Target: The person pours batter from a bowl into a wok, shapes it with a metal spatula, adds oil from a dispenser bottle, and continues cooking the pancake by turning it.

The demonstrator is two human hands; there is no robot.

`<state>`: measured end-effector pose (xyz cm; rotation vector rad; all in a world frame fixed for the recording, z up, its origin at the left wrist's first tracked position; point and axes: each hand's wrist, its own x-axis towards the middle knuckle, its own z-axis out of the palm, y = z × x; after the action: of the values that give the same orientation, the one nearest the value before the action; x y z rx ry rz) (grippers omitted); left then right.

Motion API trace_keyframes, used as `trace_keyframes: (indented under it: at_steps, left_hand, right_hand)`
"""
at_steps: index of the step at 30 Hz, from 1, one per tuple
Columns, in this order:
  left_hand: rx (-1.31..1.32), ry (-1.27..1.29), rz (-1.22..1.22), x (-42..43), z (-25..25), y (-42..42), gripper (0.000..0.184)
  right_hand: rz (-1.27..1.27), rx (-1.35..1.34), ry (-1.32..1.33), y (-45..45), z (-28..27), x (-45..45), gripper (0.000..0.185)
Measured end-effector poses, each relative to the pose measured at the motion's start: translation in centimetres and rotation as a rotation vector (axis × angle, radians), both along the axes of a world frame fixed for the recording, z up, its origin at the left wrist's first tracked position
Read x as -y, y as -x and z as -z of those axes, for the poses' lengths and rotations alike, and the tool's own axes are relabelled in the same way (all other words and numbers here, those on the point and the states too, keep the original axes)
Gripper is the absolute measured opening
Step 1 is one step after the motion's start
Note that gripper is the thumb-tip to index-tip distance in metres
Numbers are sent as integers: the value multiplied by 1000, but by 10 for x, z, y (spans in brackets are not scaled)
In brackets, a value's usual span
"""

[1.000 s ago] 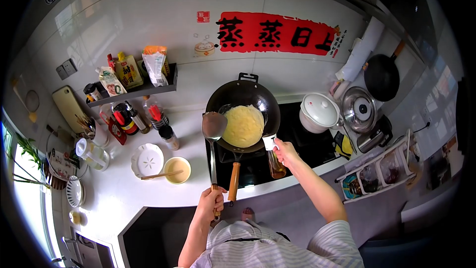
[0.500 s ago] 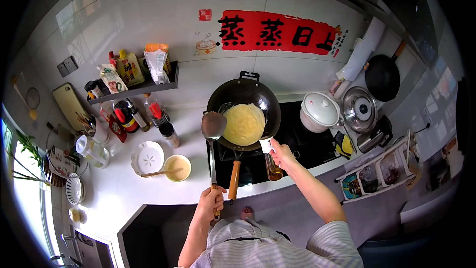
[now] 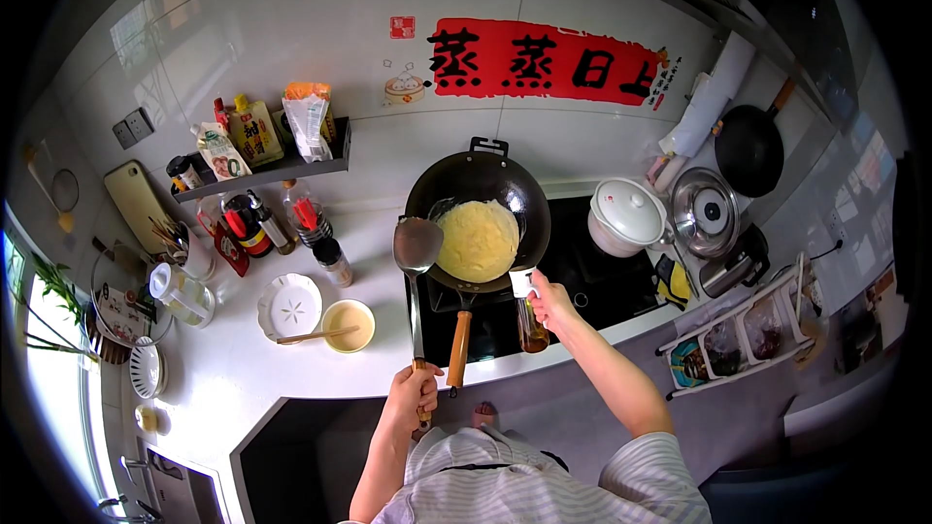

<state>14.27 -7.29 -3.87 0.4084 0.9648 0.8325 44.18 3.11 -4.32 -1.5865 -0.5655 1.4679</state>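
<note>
A yellow pancake-like round of food [image 3: 478, 241] lies in the dark wok [image 3: 524, 184] on the hob. My left hand [image 3: 415, 392] is closed round the wooden-ended handle of a wok spatula [image 3: 418, 245], whose blade is held over the wok's left rim. My right hand [image 3: 551, 303] grips a spray bottle [image 3: 533, 332] with a white head and amber liquid, just off the wok's front right rim. Between the hands, the wok's wooden handle [image 3: 460, 349] points toward me, touched by neither. Whether liquid is leaving the bottle I cannot tell.
Left of the hob stand a bowl of pale batter [image 3: 361, 324] with a wooden stick across it and a white scalloped plate [image 3: 289, 308]. Behind them are bottles under a condiment shelf [image 3: 291, 170]. A lidded white pot [image 3: 624, 218] occupies the hob's right side.
The spray bottle has tilted very slightly in my right hand. The spatula, wok and food look almost unmoved.
</note>
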Motion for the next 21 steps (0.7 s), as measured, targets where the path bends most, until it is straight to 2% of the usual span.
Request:
trace_keyframes:
  at_steps: [2, 8, 15, 21]
  left_hand:
    - [-1, -1, 1, 0, 0, 1, 13]
    - [-5, -6, 4, 0, -2, 0, 13]
    - [13, -2, -5, 1, -1, 3, 14]
    - [12, 1, -13, 0, -2, 6, 13]
  right_hand:
    - [20, -10, 33, 0, -7, -3, 48]
    - [26, 65, -151, -12, -13, -24, 43]
    - [72, 62, -83, -5, -45, -37, 46]
    - [57, 62, -167, -14, -32, -60, 44]
